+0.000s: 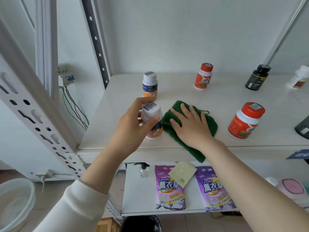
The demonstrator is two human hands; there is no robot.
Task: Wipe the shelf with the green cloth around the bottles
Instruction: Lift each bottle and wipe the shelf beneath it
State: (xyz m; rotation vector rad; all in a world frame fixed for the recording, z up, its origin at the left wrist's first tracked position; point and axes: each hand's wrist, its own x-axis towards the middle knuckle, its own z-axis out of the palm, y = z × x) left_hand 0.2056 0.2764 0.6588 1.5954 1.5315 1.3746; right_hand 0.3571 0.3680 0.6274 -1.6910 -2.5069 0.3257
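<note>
The green cloth (210, 124) lies on the white shelf (184, 96) near its front edge, one corner hanging over. My right hand (189, 126) presses flat on the cloth, fingers spread. My left hand (133, 126) is closed around a white-capped bottle with an orange base (153, 121), just left of the cloth; whether it is lifted or standing I cannot tell. A matching bottle (150, 85) stands behind it. Two red bottles stand at the front right (245, 121) and the back (203, 77). A dark bottle (257, 77) stands further right.
A white bottle (299, 79) and a dark object (303, 127) sit at the right edge. The perforated shelf post (33, 114) rises at left. On the lower shelf lie two purple lavender bags (168, 188), a spray bottle (144, 169) and a pink item (292, 188).
</note>
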